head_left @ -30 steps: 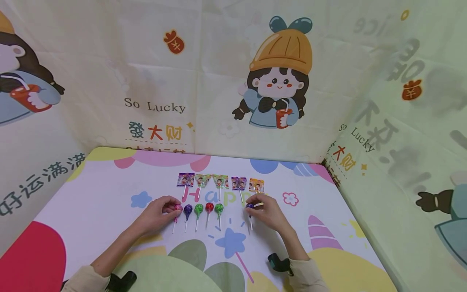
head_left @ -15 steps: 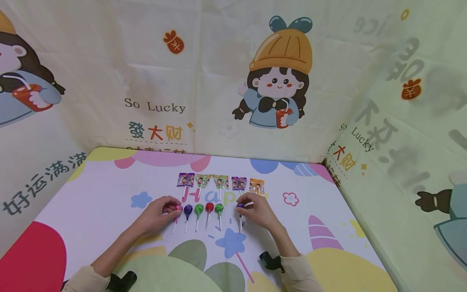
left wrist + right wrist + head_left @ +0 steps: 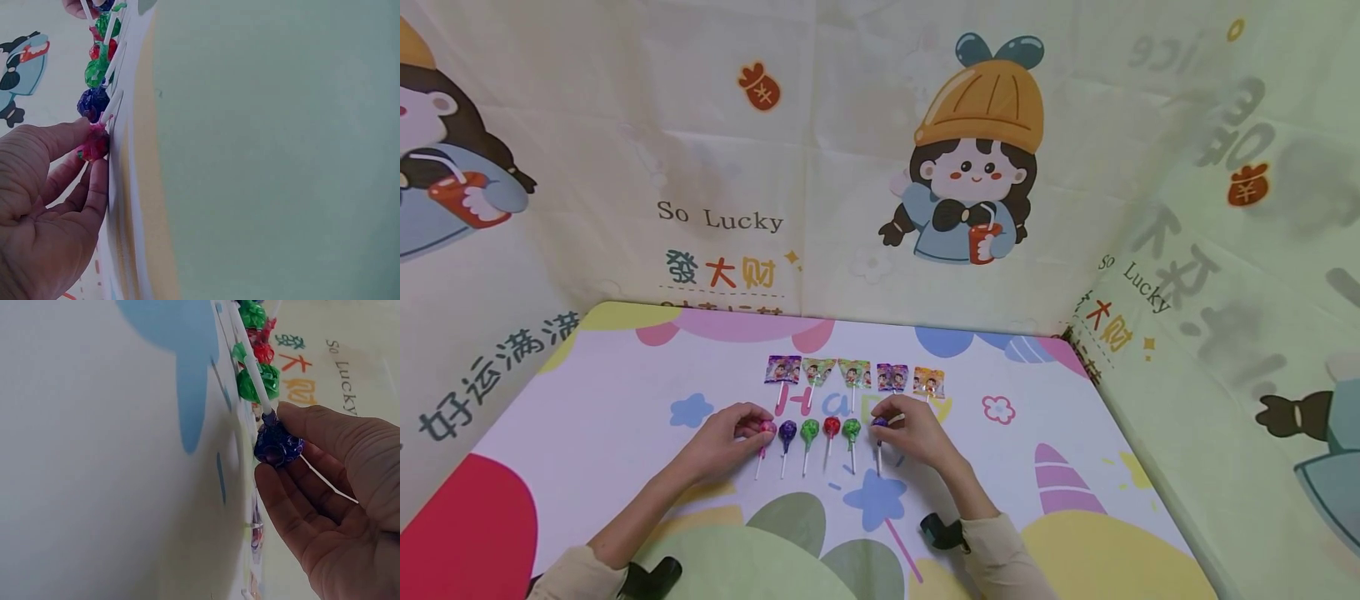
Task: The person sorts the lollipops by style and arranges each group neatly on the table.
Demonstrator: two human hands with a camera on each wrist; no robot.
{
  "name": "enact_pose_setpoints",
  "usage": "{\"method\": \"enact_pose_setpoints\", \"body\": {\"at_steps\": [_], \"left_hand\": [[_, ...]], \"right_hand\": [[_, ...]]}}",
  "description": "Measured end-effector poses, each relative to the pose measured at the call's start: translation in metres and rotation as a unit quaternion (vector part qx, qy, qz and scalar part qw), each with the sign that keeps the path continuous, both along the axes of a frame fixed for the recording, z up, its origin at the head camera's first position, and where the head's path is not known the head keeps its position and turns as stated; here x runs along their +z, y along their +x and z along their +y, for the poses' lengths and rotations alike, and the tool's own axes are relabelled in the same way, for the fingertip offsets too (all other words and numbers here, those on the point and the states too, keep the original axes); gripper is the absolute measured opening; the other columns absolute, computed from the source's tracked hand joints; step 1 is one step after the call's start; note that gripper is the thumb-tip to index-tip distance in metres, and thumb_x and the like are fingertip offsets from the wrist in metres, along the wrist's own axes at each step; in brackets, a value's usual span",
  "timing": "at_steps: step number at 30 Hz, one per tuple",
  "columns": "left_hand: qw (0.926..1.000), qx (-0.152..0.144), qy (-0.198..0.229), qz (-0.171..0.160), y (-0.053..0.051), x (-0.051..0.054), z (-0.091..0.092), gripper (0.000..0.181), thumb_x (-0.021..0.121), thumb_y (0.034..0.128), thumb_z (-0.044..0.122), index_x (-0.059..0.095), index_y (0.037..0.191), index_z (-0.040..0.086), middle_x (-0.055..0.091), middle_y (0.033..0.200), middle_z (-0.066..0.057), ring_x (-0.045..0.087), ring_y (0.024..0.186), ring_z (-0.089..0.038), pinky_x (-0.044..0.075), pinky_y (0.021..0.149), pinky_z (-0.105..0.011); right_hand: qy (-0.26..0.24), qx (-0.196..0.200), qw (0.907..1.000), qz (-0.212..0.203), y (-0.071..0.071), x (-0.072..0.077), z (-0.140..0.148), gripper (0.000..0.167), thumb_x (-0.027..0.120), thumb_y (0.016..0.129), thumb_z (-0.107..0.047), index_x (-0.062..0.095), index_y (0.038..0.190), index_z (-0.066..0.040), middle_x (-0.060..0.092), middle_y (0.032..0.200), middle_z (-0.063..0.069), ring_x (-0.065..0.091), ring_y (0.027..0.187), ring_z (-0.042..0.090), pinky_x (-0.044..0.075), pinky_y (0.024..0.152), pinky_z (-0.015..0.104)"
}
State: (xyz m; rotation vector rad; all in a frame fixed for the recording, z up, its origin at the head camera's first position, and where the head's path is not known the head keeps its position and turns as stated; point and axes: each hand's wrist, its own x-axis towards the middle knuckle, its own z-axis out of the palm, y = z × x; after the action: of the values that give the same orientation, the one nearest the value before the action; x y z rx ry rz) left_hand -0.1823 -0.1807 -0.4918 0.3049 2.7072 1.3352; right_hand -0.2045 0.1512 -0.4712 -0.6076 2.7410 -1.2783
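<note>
Between thumb and fingers my left hand [image 3: 727,442] pinches a pink lollipop [image 3: 95,145] at the left end of a row on the table. My right hand [image 3: 920,433] pinches the head of a purple lollipop [image 3: 279,444], its white stick pointing toward me, just right of that row. Between the hands lie another purple lollipop [image 3: 787,432], a green lollipop [image 3: 808,431], a red lollipop [image 3: 831,427] and a second green lollipop [image 3: 851,429], heads away from me and sticks toward me.
Behind the row lies a second line of flat-wrapped lollipops, among them a purple one [image 3: 782,369] and an orange one [image 3: 929,382]. A printed cloth covers the table [image 3: 625,375]. Printed curtains [image 3: 842,167] rise at the back and sides.
My right hand has slid left with the purple lollipop, bringing it close to the right end of the row. The left hand stays in place on the pink lollipop.
</note>
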Motion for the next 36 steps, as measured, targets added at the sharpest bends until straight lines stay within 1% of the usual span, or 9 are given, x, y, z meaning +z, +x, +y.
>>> {"method": "enact_pose_setpoints", "body": {"at_steps": [7,14,19,25,29,36], "left_hand": [[1.0000,-0.001,0.002,-0.001,-0.0001,0.0002,0.0006,0.027,0.073,0.0956,0.019,0.066,0.117,0.004,0.066,0.104,-0.002,0.061,0.092,-0.016,0.055,0.083,-0.031],[1.0000,-0.004,0.004,0.001,-0.0010,0.0000,0.0003,0.026,0.073,0.0957,0.019,0.067,0.116,0.005,0.066,0.103,-0.002,0.062,0.092,-0.016,0.055,0.084,-0.031],[1.0000,-0.005,0.003,0.003,-0.0012,0.0001,-0.0007,0.026,0.073,0.0958,0.019,0.067,0.117,0.005,0.066,0.104,-0.002,0.062,0.092,-0.016,0.055,0.083,-0.030],[1.0000,-0.002,0.007,-0.006,-0.0006,0.0009,-0.0007,0.029,0.073,0.0956,0.021,0.066,0.119,0.004,0.066,0.104,-0.003,0.061,0.093,-0.017,0.055,0.083,-0.030],[0.9998,0.003,0.011,-0.014,-0.0001,0.0013,0.0003,0.032,0.074,0.0956,0.022,0.065,0.121,0.004,0.066,0.105,-0.003,0.061,0.094,-0.017,0.055,0.085,-0.030],[0.9998,0.006,0.011,-0.017,-0.0002,0.0004,0.0005,0.034,0.074,0.0956,0.024,0.065,0.122,0.004,0.066,0.105,-0.003,0.062,0.095,-0.017,0.056,0.086,-0.031]], "right_hand": [[0.005,-0.001,0.9999,-0.009,-0.0006,-0.0034,-0.0040,0.018,0.079,0.091,-0.014,0.070,0.105,-0.007,0.071,0.101,0.003,0.067,0.094,0.017,0.058,0.083,0.025],[0.005,0.003,1.0000,-0.003,-0.0012,-0.0057,-0.0055,0.018,0.079,0.090,-0.014,0.070,0.104,-0.007,0.071,0.099,0.003,0.067,0.092,0.016,0.058,0.082,0.025],[0.010,0.000,0.9999,-0.006,-0.0021,-0.0063,-0.0066,0.018,0.079,0.090,-0.015,0.070,0.104,-0.008,0.071,0.099,0.002,0.067,0.092,0.015,0.058,0.083,0.026],[0.011,-0.004,0.9998,-0.015,-0.0023,-0.0065,-0.0078,0.019,0.079,0.090,-0.016,0.070,0.105,-0.008,0.071,0.099,0.002,0.066,0.092,0.015,0.059,0.084,0.029],[0.013,-0.007,0.9998,-0.014,-0.0019,-0.0065,-0.0077,0.019,0.079,0.090,-0.017,0.070,0.105,-0.008,0.071,0.100,0.002,0.067,0.092,0.015,0.059,0.084,0.029],[0.011,-0.008,0.9999,-0.009,0.0004,-0.0056,-0.0061,0.022,0.080,0.090,-0.018,0.070,0.106,-0.007,0.071,0.101,0.003,0.068,0.094,0.018,0.059,0.085,0.031]]}}
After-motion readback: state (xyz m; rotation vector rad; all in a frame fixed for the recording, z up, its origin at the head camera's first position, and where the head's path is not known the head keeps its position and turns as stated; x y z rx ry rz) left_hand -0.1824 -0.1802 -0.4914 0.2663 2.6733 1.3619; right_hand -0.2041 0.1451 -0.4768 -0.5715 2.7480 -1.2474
